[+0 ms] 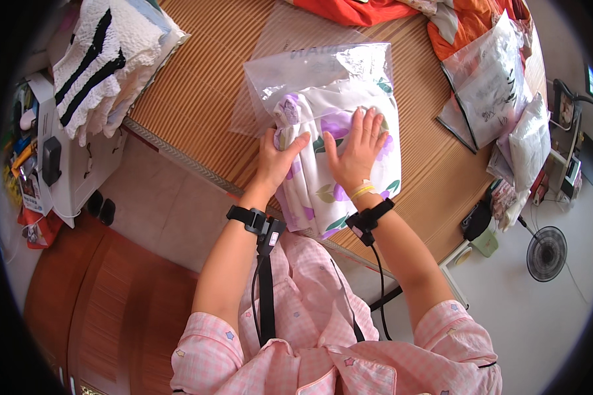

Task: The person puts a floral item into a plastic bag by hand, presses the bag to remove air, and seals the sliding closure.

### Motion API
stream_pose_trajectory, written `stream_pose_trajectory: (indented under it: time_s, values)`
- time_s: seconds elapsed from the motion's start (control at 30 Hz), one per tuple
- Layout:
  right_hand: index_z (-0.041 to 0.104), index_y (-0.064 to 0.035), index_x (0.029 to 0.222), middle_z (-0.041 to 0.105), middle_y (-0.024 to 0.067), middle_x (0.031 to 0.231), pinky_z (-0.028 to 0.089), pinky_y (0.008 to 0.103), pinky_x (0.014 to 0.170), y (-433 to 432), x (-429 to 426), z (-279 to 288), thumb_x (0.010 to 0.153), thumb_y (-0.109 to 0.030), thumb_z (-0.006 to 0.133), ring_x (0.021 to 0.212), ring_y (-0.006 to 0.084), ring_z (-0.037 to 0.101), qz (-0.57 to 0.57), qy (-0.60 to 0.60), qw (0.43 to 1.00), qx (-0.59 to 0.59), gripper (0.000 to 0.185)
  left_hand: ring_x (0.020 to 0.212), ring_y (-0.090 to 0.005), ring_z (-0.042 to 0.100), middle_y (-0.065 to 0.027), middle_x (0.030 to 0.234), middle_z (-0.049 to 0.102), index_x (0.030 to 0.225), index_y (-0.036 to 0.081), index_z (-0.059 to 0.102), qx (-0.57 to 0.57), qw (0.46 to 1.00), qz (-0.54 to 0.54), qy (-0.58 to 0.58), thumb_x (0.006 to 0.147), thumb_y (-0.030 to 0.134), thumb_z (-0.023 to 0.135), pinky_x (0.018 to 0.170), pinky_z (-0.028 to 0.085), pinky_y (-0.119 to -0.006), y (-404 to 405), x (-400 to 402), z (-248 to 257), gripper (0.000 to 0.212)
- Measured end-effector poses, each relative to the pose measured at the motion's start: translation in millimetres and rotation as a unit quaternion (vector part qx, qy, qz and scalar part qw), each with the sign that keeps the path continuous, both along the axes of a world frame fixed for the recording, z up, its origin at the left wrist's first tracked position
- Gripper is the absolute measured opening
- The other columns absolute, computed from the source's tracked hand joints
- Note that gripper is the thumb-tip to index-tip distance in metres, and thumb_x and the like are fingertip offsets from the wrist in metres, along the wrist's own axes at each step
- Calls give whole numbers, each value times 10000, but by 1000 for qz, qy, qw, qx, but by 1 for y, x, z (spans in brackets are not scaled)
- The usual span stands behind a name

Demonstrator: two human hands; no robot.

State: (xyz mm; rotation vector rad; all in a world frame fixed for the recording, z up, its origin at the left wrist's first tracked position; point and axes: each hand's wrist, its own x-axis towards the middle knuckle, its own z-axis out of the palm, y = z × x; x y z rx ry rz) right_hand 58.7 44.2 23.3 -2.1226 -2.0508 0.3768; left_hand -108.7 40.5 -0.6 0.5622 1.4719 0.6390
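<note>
A folded white cloth with purple flowers and green leaves [336, 192] lies before me at the bed's near edge. Its far end is in or under a clear plastic bag [272, 79]; which of the two I cannot tell. My left hand [279, 155] grips the cloth's rolled left side, thumb on top and the other fingers mostly hidden along the side. On the upper face of the cloth, my right hand [356, 148] rests flat with fingers apart, holding nothing. Black straps with small devices circle both wrists.
The slatted mat [202, 98] covers the bed. Orange-red cloth [356, 12] lies at the far side, with printed plastic bags [494, 89] to the right. A stack of white knitted textiles [108, 69] stands at left. A fan [547, 254] is at lower right, a wooden cabinet [123, 306] at lower left.
</note>
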Motion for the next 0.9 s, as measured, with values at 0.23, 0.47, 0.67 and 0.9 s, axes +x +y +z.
stream_pose_trajectory:
  time_s: [0.23, 0.47, 0.67, 0.9]
  values:
    - [351, -222, 1428, 87, 235, 1528, -7, 765, 952, 4, -9, -7, 871, -505, 509, 1407, 451, -6, -16, -49, 995, -89, 644, 1027, -186, 539, -114, 1145, 556, 1155, -12, 532, -45, 983, 114, -134, 772, 325, 750, 884, 427, -303, 14, 8, 2, 555]
    - [334, -303, 1429, 1, 214, 1541, -56, 763, 947, 7, -14, -20, 873, -535, 478, 1406, 436, -92, -32, -64, 989, -131, 620, 1002, -168, 578, -93, 1105, 634, 1150, -12, 588, -55, 987, 142, -43, 857, 270, 664, 864, 434, -299, 11, 21, -9, 414]
    - [320, -312, 1429, -78, 206, 1538, -109, 758, 945, 1, -16, -39, 856, -558, 479, 1392, 429, -163, -38, -90, 988, -122, 644, 865, -221, 641, -142, 933, 684, 990, -49, 645, -38, 980, 163, 108, 855, 288, 652, 772, 470, -348, 10, 38, -15, 362]
    - [328, -338, 1418, -89, 195, 1538, -106, 770, 936, 7, -10, -38, 847, -562, 490, 1389, 426, -178, -39, -99, 988, -115, 634, 878, -358, 646, -231, 924, 668, 950, -44, 648, -87, 975, 36, 200, 834, 336, 648, 751, 473, -396, 24, 41, -10, 397]
